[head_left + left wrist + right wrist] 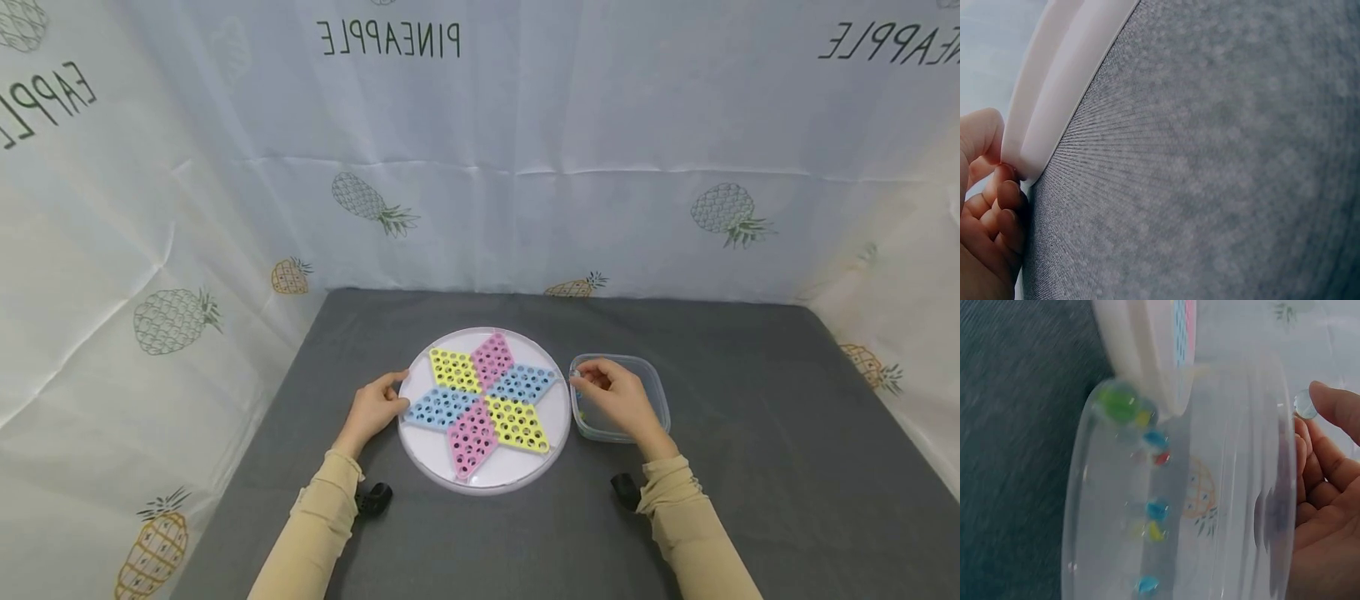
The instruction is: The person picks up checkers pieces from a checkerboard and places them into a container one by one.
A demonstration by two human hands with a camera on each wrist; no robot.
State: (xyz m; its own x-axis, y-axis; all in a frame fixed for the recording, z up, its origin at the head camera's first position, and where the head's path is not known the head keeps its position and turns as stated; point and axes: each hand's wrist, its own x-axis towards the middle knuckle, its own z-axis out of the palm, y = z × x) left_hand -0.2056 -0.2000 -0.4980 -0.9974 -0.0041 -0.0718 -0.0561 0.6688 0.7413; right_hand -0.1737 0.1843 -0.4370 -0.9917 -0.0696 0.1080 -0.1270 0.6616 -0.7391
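Observation:
A round white Chinese checkers board with a pink, yellow and blue star lies on the grey table. At its left edge, my left hand grips the rim; the left wrist view shows the fingertips curled against the white rim. To the right of the board stands a clear plastic box. Over this box my right hand pinches a clear glass marble between thumb and fingers. Several marbles with blue, yellow, red and green colour, such as a green one, lie inside the box.
Grey cloth covers the table. A white curtain printed with pineapples hangs behind it and at both sides. Black wrist devices sit beneath the sleeves, close to the table. The box stands almost against the board's right rim.

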